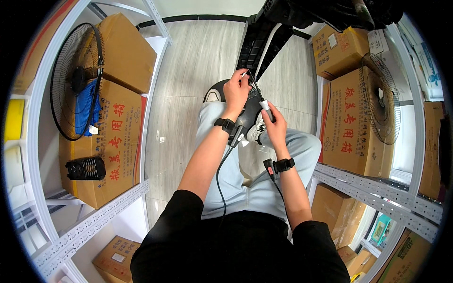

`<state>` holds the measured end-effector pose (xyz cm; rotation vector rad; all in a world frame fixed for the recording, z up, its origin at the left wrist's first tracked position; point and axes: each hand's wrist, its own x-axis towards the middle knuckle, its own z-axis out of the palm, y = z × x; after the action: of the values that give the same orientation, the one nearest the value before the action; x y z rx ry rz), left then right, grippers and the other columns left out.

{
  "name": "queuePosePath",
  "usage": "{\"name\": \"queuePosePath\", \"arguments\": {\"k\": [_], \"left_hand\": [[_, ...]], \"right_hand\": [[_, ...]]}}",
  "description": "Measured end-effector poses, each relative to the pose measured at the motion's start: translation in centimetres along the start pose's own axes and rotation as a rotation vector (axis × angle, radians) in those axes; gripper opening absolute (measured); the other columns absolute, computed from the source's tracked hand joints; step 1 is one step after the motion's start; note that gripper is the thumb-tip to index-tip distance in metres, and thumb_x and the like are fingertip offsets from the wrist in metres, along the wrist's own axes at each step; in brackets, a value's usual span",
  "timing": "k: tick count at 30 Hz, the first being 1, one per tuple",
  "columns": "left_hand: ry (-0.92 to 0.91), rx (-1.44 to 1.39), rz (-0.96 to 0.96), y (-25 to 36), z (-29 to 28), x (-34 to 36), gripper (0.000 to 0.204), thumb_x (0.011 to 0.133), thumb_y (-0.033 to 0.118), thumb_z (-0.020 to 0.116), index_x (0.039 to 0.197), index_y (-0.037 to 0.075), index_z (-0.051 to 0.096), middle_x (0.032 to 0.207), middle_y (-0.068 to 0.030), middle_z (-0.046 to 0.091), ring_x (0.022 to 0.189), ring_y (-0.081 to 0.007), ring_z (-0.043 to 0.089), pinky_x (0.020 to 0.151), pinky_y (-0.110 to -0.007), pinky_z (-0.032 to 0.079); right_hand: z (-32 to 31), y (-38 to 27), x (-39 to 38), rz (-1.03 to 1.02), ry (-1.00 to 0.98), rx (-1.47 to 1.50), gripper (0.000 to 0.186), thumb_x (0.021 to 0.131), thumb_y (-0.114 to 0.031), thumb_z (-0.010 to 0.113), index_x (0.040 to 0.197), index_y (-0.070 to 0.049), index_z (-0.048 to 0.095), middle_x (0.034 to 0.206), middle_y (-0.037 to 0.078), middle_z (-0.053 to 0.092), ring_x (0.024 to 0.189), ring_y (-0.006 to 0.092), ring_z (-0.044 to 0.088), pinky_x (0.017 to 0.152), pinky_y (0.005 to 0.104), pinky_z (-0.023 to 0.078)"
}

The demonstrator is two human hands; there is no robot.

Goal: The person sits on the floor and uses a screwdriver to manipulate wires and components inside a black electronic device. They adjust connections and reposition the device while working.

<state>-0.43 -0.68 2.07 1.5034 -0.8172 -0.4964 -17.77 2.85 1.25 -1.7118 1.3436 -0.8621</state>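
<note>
Right hand (275,125): fingers wrapped on the white handle of a screwdriver (264,105), dark shaft angled up-left toward the lower end of a black ribbed column (250,52). Tip sits near the left fingertips; can't tell whether it's seated in anything.

Left hand (237,92): thumb and fingers bunched at the column's lower end. Something small and pale shows there; can't tell whether it's gripped or just touched.

Column lies over the floor (177,89), pointing away from the person, near end by a dark rounded base (246,123) between the shoes. White strip (268,47) runs along it.

Both wrists carry black straps with cabled modules.

Left shelf: round black wire guard (66,106) leaning on cartons, blue bundle (86,107) behind it, black slotted part (86,168) below. Right shelf: second wire guard (380,99) against a carton (343,122).
</note>
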Motion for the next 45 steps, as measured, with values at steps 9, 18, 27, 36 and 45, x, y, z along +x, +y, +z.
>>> {"name": "queuePosePath", "arguments": {"k": [9, 18, 27, 36, 45], "left_hand": [[-0.011, -0.067, -0.036, -0.4, 0.0, 0.2, 0.018, 0.09, 0.01, 0.06, 0.106, 0.006, 0.068, 0.074, -0.0087, 0.07, 0.058, -0.0164, 0.069, 0.054, -0.028, 0.051], [-0.028, -0.046, -0.032, -0.2, 0.0, 0.3, 0.019, 0.09, 0.009, 0.059, 0.106, 0.005, 0.068, 0.078, -0.0108, 0.071, 0.06, -0.0165, 0.069, 0.056, -0.03, 0.052], [-0.015, 0.105, 0.091, -0.6, 0.0, 0.2, 0.017, 0.089, 0.01, 0.06, 0.103, 0.005, 0.068, 0.078, -0.0142, 0.069, 0.064, -0.025, 0.068, 0.061, -0.035, 0.052], [-0.093, 0.026, 0.026, -0.6, -0.3, 0.2, 0.022, 0.089, 0.01, 0.064, 0.111, 0.005, 0.067, 0.085, -0.0081, 0.072, 0.068, -0.0121, 0.069, 0.061, -0.025, 0.053], [-0.105, 0.042, 0.01, -0.9, -0.4, 0.3, 0.025, 0.087, 0.009, 0.067, 0.113, 0.008, 0.068, 0.08, -0.0065, 0.072, 0.069, -0.0101, 0.068, 0.063, -0.024, 0.052]], "right_hand": [[0.1, -0.2, 0.5, 0.014, -0.011, -0.013, 0.042, 0.088, -0.023, 0.069, 0.127, -0.009, 0.061, 0.11, 0.013, 0.066, 0.096, 0.0224, 0.064, 0.083, 0.0315, 0.049], [1.2, 3.2, 2.0, 0.014, -0.058, 0.144, 0.043, 0.089, -0.021, 0.069, 0.128, -0.008, 0.06, 0.112, 0.01, 0.066, 0.098, 0.0162, 0.062, 0.083, 0.0291, 0.048], [2.8, 3.4, 0.0, 0.276, -0.26, 0.561, 0.047, 0.098, -0.024, 0.058, 0.14, -0.007, 0.046, 0.107, 0.003, 0.065, 0.09, 0.0097, 0.061, 0.074, 0.0244, 0.049], [3.7, 1.2, -0.9, 0.347, -0.283, 0.714, 0.045, 0.102, -0.023, 0.05, 0.143, -0.007, 0.042, 0.107, 0.005, 0.062, 0.087, 0.0112, 0.061, 0.072, 0.0255, 0.05], [3.8, 0.0, -1.4, 0.386, -0.283, 0.783, 0.044, 0.102, -0.023, 0.047, 0.143, -0.006, 0.04, 0.106, 0.007, 0.063, 0.084, 0.0112, 0.061, 0.069, 0.0244, 0.051]]}}
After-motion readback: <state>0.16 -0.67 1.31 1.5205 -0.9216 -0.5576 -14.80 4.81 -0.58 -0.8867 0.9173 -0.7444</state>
